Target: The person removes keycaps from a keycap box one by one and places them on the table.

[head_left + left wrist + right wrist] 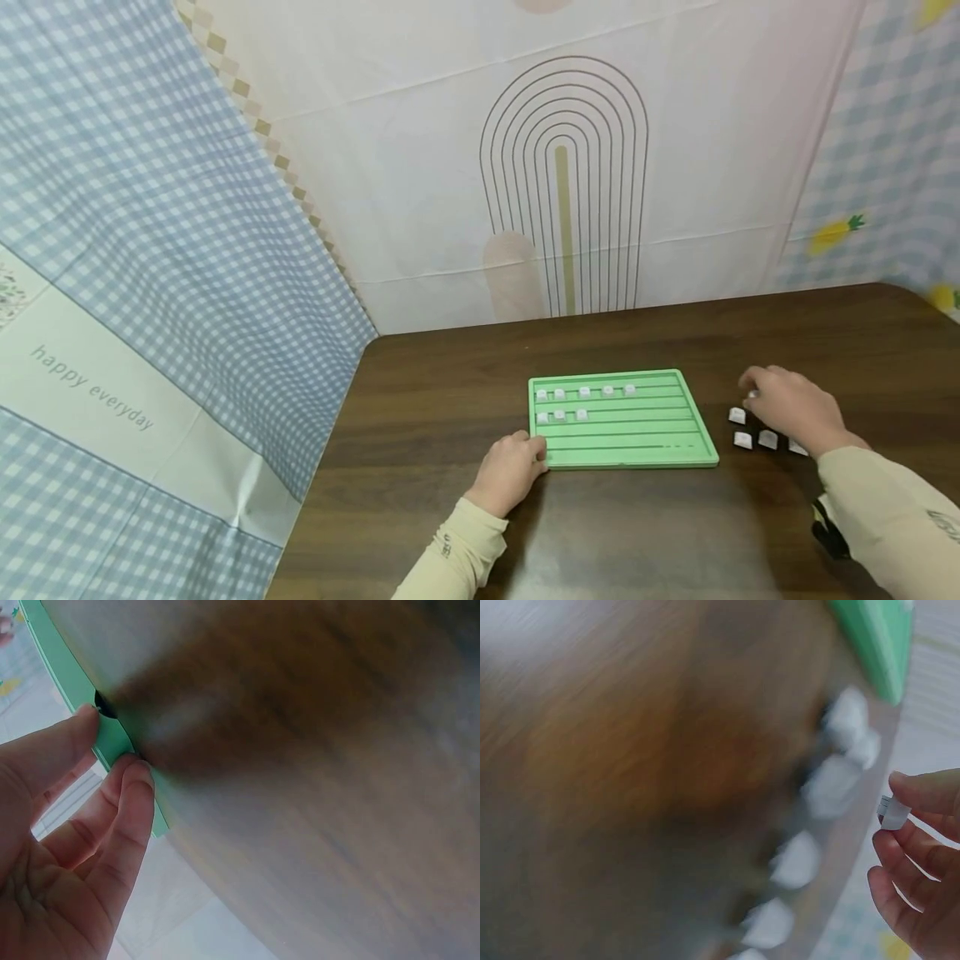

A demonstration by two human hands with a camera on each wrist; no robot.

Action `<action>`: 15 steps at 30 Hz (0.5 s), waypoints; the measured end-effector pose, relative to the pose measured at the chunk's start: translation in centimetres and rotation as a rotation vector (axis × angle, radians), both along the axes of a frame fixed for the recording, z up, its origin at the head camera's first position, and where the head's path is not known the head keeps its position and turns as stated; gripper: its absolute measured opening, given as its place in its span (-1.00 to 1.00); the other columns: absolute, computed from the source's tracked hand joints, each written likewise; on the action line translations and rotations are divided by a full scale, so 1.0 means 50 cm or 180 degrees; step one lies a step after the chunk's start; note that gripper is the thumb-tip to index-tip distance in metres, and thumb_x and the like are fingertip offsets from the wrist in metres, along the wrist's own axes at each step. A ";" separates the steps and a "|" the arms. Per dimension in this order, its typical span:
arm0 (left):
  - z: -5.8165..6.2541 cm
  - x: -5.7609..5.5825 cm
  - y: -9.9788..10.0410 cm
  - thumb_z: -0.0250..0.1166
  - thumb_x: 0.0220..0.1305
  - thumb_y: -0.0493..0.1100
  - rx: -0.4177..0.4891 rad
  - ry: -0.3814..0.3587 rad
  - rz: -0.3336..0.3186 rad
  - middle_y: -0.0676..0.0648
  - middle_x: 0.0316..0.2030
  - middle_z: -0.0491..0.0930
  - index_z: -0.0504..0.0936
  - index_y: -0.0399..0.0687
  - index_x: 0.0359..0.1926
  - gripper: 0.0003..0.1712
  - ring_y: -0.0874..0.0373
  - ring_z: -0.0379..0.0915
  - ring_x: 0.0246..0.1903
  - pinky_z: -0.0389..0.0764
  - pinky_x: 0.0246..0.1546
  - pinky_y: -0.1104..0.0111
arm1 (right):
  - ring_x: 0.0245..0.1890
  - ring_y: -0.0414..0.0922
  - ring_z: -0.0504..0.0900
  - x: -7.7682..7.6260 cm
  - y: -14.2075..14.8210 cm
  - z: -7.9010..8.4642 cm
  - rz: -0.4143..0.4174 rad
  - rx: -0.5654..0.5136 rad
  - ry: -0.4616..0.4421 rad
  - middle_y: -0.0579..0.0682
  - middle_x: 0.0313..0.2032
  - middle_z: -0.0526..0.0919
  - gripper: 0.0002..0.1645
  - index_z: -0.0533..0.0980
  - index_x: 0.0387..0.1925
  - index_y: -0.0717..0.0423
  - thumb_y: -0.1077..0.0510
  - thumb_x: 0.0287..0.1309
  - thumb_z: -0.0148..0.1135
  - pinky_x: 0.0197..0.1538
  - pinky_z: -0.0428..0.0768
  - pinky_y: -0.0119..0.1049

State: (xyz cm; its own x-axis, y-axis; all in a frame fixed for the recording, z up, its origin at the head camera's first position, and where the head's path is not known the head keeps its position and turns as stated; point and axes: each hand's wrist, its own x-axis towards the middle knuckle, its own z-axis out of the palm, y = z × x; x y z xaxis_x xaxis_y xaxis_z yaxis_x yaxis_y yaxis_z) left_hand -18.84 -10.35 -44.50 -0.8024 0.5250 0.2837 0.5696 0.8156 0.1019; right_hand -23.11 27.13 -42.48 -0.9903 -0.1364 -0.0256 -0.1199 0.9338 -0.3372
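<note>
Keycap [895, 814], probably, pinched by right hand [798, 410], 3 o'clock of green tray [637, 433]; plain in right wrist view, barely visible in head view. Left hand [507, 472] pinches tray edge, 8 o'clock.

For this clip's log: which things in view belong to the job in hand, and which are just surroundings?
Likely part of the job:
green tray, held at its edge by the left hand
eight white pieces in its rows
loose pieces beside it
held piece, pinched by the right hand

Likely just surroundings:
wooden table
blue checked cloth
white arch-print cloth
</note>
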 end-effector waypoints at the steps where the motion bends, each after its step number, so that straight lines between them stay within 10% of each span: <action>1: 0.000 0.000 0.000 0.35 0.03 -0.13 -0.0001 -0.0011 0.0002 0.00 -0.56 0.53 0.57 -0.02 -0.46 -0.88 0.20 0.45 -0.58 0.50 -0.59 0.50 | -0.27 0.26 0.52 0.002 0.010 -0.007 -0.0013 -0.0014 -0.0077 0.42 -0.13 0.53 -0.63 0.46 -0.08 0.35 0.20 0.09 0.09 -0.48 0.49 0.03; 15: -0.002 -0.001 0.000 0.35 0.02 -0.13 0.0005 -0.0023 0.0001 0.00 -0.54 0.54 0.58 -0.02 -0.45 -0.88 0.18 0.48 -0.56 0.52 -0.58 0.48 | -0.29 0.26 0.50 0.006 0.022 -0.023 0.0046 -0.0005 -0.0132 0.43 -0.20 0.52 -0.65 0.47 -0.17 0.40 0.23 0.01 0.15 -0.43 0.49 0.07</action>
